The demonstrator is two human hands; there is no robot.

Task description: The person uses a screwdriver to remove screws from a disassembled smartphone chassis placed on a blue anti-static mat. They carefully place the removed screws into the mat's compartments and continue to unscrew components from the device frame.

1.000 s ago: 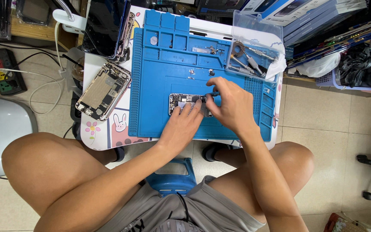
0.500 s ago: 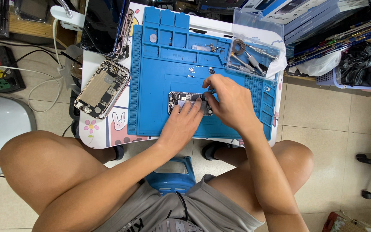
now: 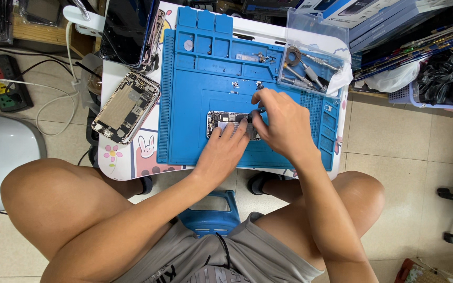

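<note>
A small phone circuit board (image 3: 224, 121) lies in the middle of a blue repair mat (image 3: 195, 99) on a small white table. My left hand (image 3: 226, 149) rests on the mat with its fingertips pressing down on the board. My right hand (image 3: 281, 123) hovers over the board's right end and pinches a thin dark tool, whose tip meets the board. Most of that tool is hidden by the fingers. An opened phone housing (image 3: 126, 107) lies on the table's left part, apart from both hands.
A clear plastic box (image 3: 310, 65) with metal tools sits at the mat's upper right. Small screws lie in the mat's top compartments. A dark phone (image 3: 127, 31) leans at the upper left. A power strip (image 3: 3, 81) lies on the floor, and a blue stool (image 3: 211, 212) shows between my knees.
The view has shifted slightly. Both hands stay on the circuit board, with my right hand's fingers making small movements at its right end.
</note>
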